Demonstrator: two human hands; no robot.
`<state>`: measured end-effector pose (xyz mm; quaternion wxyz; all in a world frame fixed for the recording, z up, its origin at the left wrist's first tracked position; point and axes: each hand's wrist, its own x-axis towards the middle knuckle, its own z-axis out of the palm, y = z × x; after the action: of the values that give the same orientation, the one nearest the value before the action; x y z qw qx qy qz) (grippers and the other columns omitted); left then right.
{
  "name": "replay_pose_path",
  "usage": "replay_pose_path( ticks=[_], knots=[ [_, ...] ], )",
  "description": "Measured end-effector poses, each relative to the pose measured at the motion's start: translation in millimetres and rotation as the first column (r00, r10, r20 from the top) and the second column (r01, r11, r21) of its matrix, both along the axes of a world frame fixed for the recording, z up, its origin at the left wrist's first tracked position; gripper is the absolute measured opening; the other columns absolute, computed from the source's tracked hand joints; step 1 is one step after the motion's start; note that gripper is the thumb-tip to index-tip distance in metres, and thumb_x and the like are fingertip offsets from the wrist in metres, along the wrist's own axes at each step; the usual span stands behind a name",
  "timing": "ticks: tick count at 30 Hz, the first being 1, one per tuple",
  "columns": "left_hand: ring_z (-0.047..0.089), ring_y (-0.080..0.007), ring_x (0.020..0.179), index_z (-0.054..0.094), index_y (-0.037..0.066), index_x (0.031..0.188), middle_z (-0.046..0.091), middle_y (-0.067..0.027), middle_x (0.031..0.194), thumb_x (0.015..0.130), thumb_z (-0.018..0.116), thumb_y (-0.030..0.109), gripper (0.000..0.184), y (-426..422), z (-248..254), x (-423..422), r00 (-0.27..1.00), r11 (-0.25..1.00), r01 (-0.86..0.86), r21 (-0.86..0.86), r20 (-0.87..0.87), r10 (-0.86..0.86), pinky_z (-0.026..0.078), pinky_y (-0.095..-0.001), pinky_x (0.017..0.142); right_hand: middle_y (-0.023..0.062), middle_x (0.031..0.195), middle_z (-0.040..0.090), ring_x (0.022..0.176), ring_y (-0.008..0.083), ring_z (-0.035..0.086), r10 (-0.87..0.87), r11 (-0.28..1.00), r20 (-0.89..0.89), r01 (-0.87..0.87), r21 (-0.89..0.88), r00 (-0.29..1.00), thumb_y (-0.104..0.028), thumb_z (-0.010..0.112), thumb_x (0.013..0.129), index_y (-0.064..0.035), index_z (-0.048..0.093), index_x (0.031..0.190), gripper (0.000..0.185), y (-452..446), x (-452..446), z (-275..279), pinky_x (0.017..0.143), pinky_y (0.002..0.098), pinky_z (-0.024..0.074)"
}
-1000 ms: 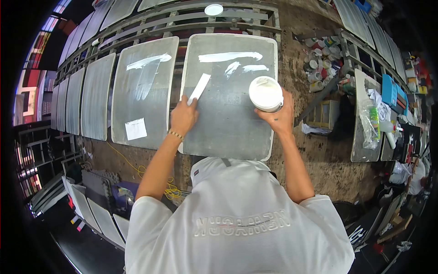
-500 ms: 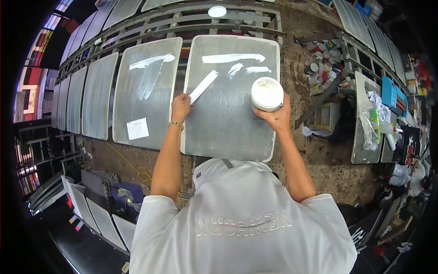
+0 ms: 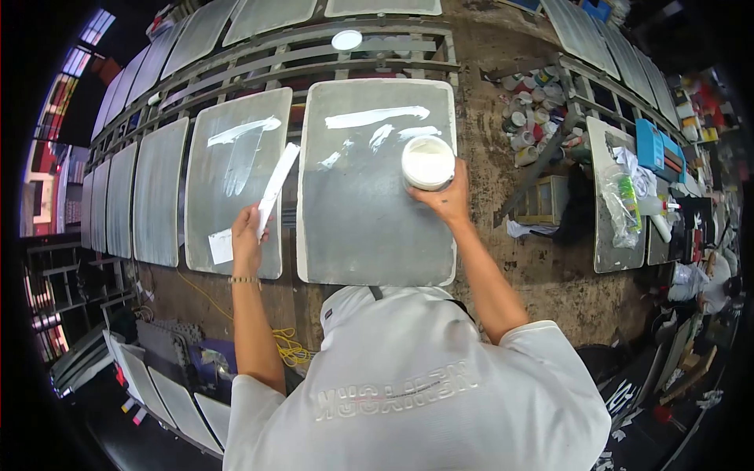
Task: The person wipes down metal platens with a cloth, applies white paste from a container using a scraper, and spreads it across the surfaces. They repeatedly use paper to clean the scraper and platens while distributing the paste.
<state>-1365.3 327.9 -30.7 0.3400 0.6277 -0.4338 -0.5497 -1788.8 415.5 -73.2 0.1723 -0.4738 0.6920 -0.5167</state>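
My left hand [image 3: 248, 229] is closed around the end of a long, flat white scraper [image 3: 280, 182], held above the right edge of the left-hand grey panel [image 3: 208, 184]. In my right hand [image 3: 449, 199] is a white tub [image 3: 428, 179] with thick white paste inside, tilted a little over the middle grey panel [image 3: 377, 228]. White smears [image 3: 375, 118] mark the upper part of that panel, and the left-hand panel also has a streak [image 3: 245, 132]. A white sheet of paper [image 3: 221, 248] lies low on the left-hand panel, partly behind my left hand.
Slatted wooden racks [image 3: 275, 59] run behind the panels, with a round white lid [image 3: 346, 40] on them. More grey panels [image 3: 161, 196] stand in a row to the left. Several used tubs [image 3: 534, 118] are piled at right, near a blue case [image 3: 660, 151]. A yellow cord [image 3: 290, 347] lies on the floor.
My left hand has carried the scraper leftward off the middle panel, where a new small white smear shows. The tub stays over the same panel. The whole view has shifted slightly.
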Motion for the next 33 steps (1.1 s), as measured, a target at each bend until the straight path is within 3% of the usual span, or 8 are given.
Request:
replay_pose_path(
  ticks=[3,6,14,20,26,28,30,33],
  knots=[
    [0.055,-0.0087,0.069,0.056,0.004,0.131,0.064,-0.0033,0.1,0.105,0.057,0.018,0.029,9,7,-28,0.948,0.999,0.036,-0.003,-0.316,-0.035,0.048,-0.0239,0.061,0.0135,0.118,0.054,0.114,0.031,0.056,-0.005,0.999,-0.011,0.005,-0.035,1.0,-0.029,0.099,0.053,-0.0024,0.058,0.126,0.089,-5,4,0,0.099,0.0417,0.0474],
    [0.062,-0.011,0.077,0.054,0.0,0.137,0.066,-0.0053,0.107,0.1,0.063,0.01,0.039,22,25,-88,0.889,0.99,0.13,-0.049,-0.437,-0.139,0.053,-0.0261,0.069,0.0146,0.123,0.05,0.118,0.0338,0.051,0.001,1.0,-0.065,-0.002,-0.02,0.998,-0.03,0.099,0.052,-0.0038,0.057,0.13,0.092,-7,4,-4,0.101,0.0443,0.0463],
    [0.067,-0.0129,0.077,0.06,-0.007,0.129,0.069,-0.01,0.105,0.093,0.072,0.005,0.04,47,35,-203,0.862,0.955,0.284,-0.085,-0.414,-0.293,0.056,-0.0252,0.067,0.0153,0.122,0.043,0.12,0.0356,0.047,-0.037,0.996,-0.002,0.037,0.083,0.999,-0.032,0.102,0.045,-0.0083,0.05,0.137,0.108,-1,2,-11,0.103,0.0467,0.0457],
    [0.07,-0.0136,0.079,0.061,-0.008,0.127,0.072,-0.0144,0.105,0.091,0.075,0.005,0.04,61,35,-235,0.869,0.949,0.301,-0.092,-0.383,-0.312,0.057,-0.0253,0.068,0.016,0.122,0.043,0.119,0.0373,0.044,-0.022,1.0,-0.058,0.022,0.001,0.998,-0.04,0.103,0.041,-0.0073,0.046,0.14,0.119,5,-1,-25,0.102,0.0492,0.0443],
    [0.071,-0.0163,0.081,0.059,-0.01,0.126,0.07,-0.0148,0.105,0.091,0.076,0.007,0.042,69,36,-248,0.873,0.944,0.305,-0.128,-0.359,-0.33,0.058,-0.0257,0.07,0.0184,0.12,0.043,0.117,0.0377,0.043,-0.018,0.999,-0.147,0.022,0.025,0.989,-0.04,0.1,0.047,-0.0065,0.045,0.143,0.116,6,-4,-34,0.102,0.0494,0.0419],
    [0.072,-0.0173,0.082,0.058,-0.011,0.126,0.068,-0.0141,0.108,0.091,0.076,0.008,0.043,69,34,-249,0.871,0.936,0.311,-0.163,-0.346,-0.349,0.058,-0.026,0.071,0.0205,0.12,0.044,0.117,0.0387,0.045,-0.015,0.999,-0.201,0.025,0.048,0.98,-0.041,0.099,0.051,-0.0036,0.041,0.147,0.118,9,-4,-30,0.102,0.0496,0.0427],
    [0.071,-0.0178,0.086,0.058,-0.01,0.127,0.067,-0.0127,0.104,0.092,0.075,0.009,0.044,72,34,-250,0.876,0.936,0.274,-0.22,-0.344,-0.338,0.058,-0.0258,0.072,0.0219,0.12,0.045,0.117,0.0406,0.048,-0.073,0.991,-0.004,0.073,0.108,0.997,-0.042,0.099,0.05,0.0009,0.037,0.149,0.125,13,-4,-26,0.102,0.0491,0.0436],
    [0.07,-0.0165,0.093,0.058,-0.006,0.128,0.066,-0.012,0.108,0.096,0.073,0.016,0.042,71,23,-248,0.901,0.936,0.256,-0.24,-0.292,-0.321,0.057,-0.0281,0.076,0.024,0.124,0.047,0.118,0.04,0.051,-0.039,0.98,-0.077,0.053,0.189,0.996,-0.045,0.099,0.051,0.0056,0.038,0.148,0.125,22,-12,-37,0.101,0.0482,0.0455]
  ],
)
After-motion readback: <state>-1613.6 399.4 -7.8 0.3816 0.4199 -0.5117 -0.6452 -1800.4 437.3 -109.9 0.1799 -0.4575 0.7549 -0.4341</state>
